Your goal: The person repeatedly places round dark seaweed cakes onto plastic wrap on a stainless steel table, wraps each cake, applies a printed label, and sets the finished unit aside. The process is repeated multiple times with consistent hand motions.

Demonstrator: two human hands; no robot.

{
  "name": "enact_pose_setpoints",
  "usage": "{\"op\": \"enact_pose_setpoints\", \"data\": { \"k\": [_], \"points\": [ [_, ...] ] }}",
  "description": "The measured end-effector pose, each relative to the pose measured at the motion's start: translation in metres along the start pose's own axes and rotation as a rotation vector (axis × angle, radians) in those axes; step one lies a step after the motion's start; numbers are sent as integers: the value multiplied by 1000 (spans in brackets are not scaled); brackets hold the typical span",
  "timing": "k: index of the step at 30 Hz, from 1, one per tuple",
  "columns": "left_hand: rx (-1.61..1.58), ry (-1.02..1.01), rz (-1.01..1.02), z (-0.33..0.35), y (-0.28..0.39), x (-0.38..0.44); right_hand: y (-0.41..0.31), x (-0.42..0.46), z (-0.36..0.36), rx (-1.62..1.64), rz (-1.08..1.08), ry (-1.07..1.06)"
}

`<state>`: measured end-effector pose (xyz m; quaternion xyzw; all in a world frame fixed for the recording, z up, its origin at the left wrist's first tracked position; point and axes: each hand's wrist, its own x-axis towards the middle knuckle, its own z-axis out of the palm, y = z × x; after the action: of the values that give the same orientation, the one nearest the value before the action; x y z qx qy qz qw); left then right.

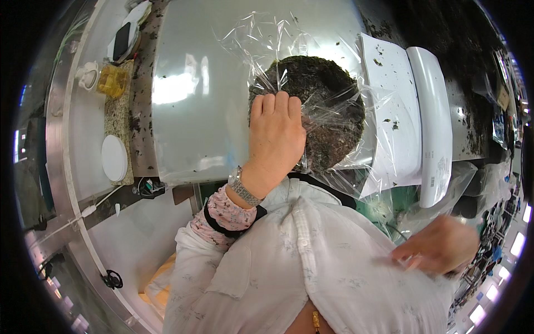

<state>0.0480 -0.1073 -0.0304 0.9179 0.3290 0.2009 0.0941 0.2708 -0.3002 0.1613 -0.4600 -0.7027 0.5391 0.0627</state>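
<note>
A round, dark sheet stack of dried seaweed (pixel 329 112) lies under clear plastic film (pixel 288 37) on the smooth light work surface. My left hand (pixel 277 125) is closed over the left part of the stack, its fingers curled down on gathered film. The film rises in creases beyond my knuckles and spreads to the right and towards my body. Off to the lower right, in front of my shirt, my right hand (pixel 438 246) is blurred by motion. Its fingers are drawn together, but whether they pinch anything does not show clearly.
White paper sheets (pixel 394 112) with seaweed flecks and a curled white printed sheet (pixel 431 121) lie right of the stack. On the left ledge are a yellow jar (pixel 112 81), a white round lid (pixel 114 158) and a dark phone (pixel 122 41). Loose seaweed (pixel 446 29) covers the far right.
</note>
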Motion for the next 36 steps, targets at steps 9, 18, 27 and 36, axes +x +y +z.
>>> {"op": "enact_pose_setpoints", "data": {
  "k": [9, 18, 27, 36],
  "points": [
    [-22, 22, 97, 3, -7, -1, 91, 112, 61, -479, -119, 1082],
    [-525, -75, 74, -36, -6, 11, 128, 192, 2, -688, -92, 896],
    [-70, -84, 64, 0, 11, 2, 118, 124, -4, 752, 230, 1755],
    [-78, -78, 47, -10, 16, 7, 180, 177, 8, 1094, -487, 1455]
  ]
}}
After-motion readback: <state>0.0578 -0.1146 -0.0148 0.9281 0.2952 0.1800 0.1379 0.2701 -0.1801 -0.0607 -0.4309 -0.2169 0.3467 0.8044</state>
